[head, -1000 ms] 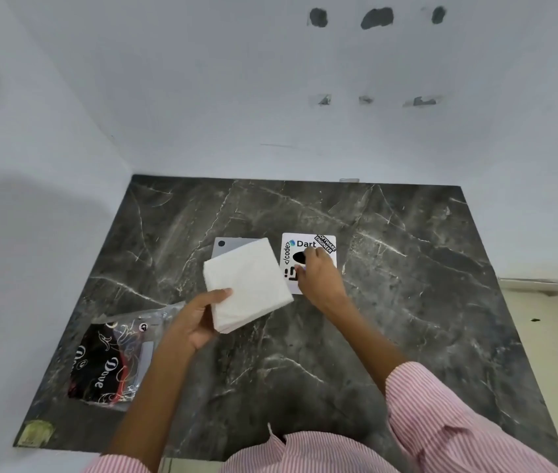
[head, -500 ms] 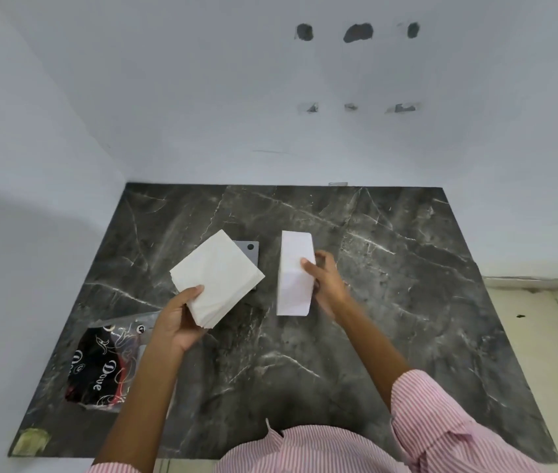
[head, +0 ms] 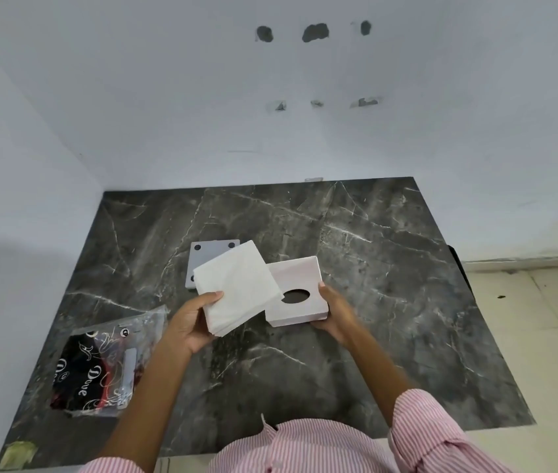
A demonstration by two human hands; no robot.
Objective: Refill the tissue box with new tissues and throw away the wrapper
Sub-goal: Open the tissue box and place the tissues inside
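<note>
My left hand [head: 190, 322] grips a stack of white tissues [head: 236, 285] by its near left corner, held tilted above the table. My right hand [head: 333, 310] holds the white tissue box shell [head: 299, 283] at its right edge; the shell shows its plain inner side with an oval hole. The tissue stack overlaps the shell's left edge. The grey base plate [head: 204, 259] of the box lies flat on the table behind the tissues, partly hidden by them. The clear plastic wrapper [head: 103, 363] with black and red print lies at the table's front left.
The dark marble table [head: 373, 268] stands in a corner, with white walls at the back and left. A tiled floor [head: 526, 319] lies to the right. A yellowish scrap [head: 18, 454] sits at the table's front left corner.
My right hand lifted the box shell off the table and turned it over, so its plain inner side with the hole faces up. My left hand brought the tissues beside it.
</note>
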